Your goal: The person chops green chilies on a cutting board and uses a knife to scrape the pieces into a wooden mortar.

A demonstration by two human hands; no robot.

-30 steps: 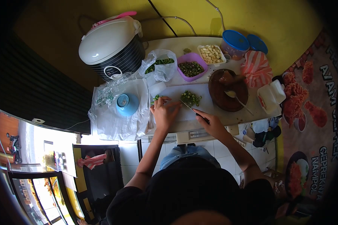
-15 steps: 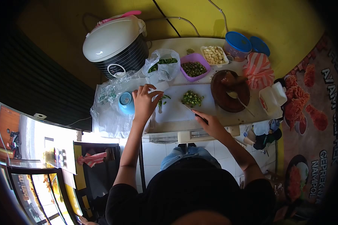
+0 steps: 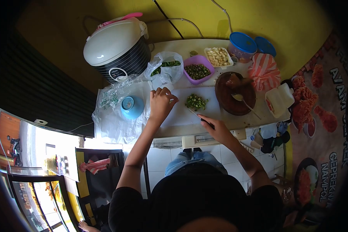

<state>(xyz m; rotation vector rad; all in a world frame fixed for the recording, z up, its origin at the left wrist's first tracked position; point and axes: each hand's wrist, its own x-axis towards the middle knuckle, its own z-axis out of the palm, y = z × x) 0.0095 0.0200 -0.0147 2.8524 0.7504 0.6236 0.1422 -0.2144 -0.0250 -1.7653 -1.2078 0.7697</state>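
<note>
Where green slices (image 3: 196,101) mound, right hand (image 3: 217,128) grips knife (image 3: 193,113).

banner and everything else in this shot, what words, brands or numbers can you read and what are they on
Banner: "AYAM", then a warped word ending "REK"
Banner, lower: "GEPREKNYA", last letters dim
Banner, beside that: "NAMPOL"
Banner, top: letters too dark to read
Rice cooker: front label too small to read
Glass case: lettering too blurred to read
</note>
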